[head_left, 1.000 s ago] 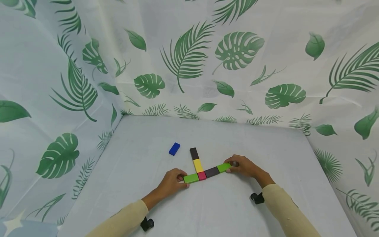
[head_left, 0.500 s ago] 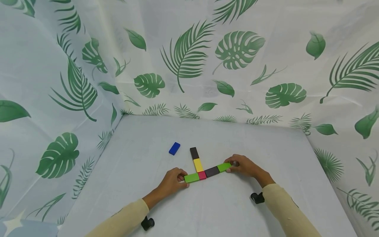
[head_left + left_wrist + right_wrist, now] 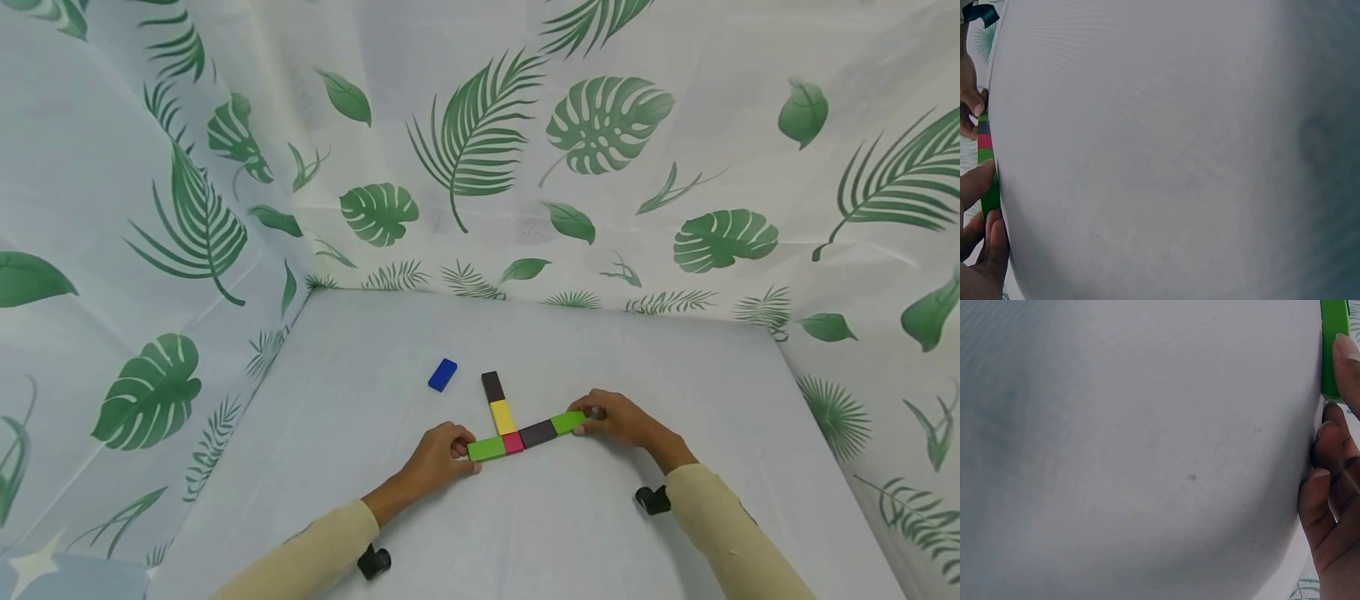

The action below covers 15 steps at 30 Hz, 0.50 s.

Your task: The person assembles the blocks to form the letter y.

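Observation:
In the head view, several flat coloured blocks lie joined on the white table. A slanting row runs from a green block [image 3: 486, 450] through a small red block [image 3: 513, 442] and a dark block [image 3: 537, 433] to a second green block [image 3: 567, 422]. From the red block a yellow block [image 3: 502, 417] reaches away, with another dark block [image 3: 492, 387] beyond it. My left hand [image 3: 437, 457] grips the row's left green block between thumb and fingers. At the other end, my right hand [image 3: 621, 418] pinches the right green block, thumb on its near side.
A blue block [image 3: 442, 375] lies apart, behind and left of the joined blocks. The white table [image 3: 570, 533] ends against a leaf-printed cloth [image 3: 495, 150] at the back and sides. Black wrist cameras hang below both sleeves.
The left green block and red block have shifted very slightly right, with my left hand on the end. My right hand keeps its place; the blue block has not moved.

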Motion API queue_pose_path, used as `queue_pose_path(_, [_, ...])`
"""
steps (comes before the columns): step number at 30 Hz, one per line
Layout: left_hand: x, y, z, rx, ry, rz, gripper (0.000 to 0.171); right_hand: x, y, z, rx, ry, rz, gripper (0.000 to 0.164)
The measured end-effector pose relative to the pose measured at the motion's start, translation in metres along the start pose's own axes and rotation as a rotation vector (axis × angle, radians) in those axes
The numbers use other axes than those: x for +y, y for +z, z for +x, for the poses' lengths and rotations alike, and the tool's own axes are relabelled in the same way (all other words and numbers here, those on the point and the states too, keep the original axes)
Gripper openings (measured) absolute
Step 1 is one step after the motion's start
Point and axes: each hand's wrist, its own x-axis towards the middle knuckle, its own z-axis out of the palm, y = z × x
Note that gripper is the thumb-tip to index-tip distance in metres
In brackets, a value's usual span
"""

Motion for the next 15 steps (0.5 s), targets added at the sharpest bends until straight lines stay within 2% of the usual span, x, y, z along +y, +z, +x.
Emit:
queue_pose_path(6, [-0.0012,0.0002,-0.0001,-0.017,0.005,0.014,0.037,-0.0003,0.0004,-0.0001,-0.002,0.008,0.004,0.04])
queue_pose_path(15, [-0.0035,-0.0069,-0.002,-0.073,0.017,0.019,0.056,-0.0029,-0.0007,-0.0006,-0.002,0.011,0.003,0.04])
